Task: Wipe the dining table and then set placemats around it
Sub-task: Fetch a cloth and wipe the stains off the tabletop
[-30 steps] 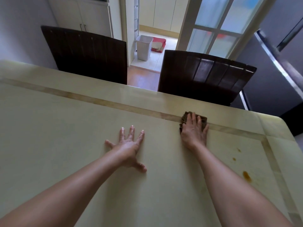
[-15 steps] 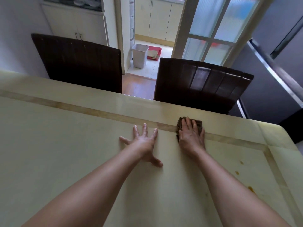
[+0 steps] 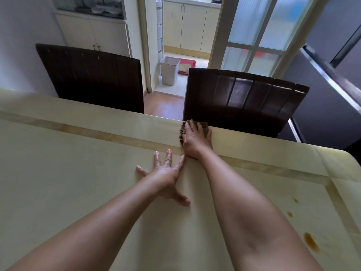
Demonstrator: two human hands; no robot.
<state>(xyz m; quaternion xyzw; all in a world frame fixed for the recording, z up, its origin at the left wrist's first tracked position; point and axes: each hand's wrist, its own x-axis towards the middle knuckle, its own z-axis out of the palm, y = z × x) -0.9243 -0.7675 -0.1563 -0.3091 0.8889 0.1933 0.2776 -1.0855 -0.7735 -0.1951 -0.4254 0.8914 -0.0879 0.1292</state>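
1 pale cream glossy dining table (image 3: 78,182) with a tan inlay band near its edge fills the lower view. 2 bare arms reach across it. The left hand (image 3: 166,176) lies palm down on the tabletop, all 5 digits spread wide, the thumb out to the near side, holding nothing. The right hand (image 3: 193,140) presses flat on 1 dark brown folded cloth (image 3: 204,127), fingers straight and close together. The cloth sits at the table's far edge, beyond the inlay band, just in front of the right-hand chair, and shows past the fingertips and the hand's left side. The 2 hands are near each other, the left fingertips just beside the right wrist.

3 brown stains (image 3: 311,242) mark the table on the right: 1 large and 2 small.

2 dark brown slatted chairs stand at the far side, 1 left (image 3: 91,79) and 1 right (image 3: 244,102). Through the doorway stand 1 white plastic waste bin (image 3: 169,71) and 1 red mat (image 3: 187,62).
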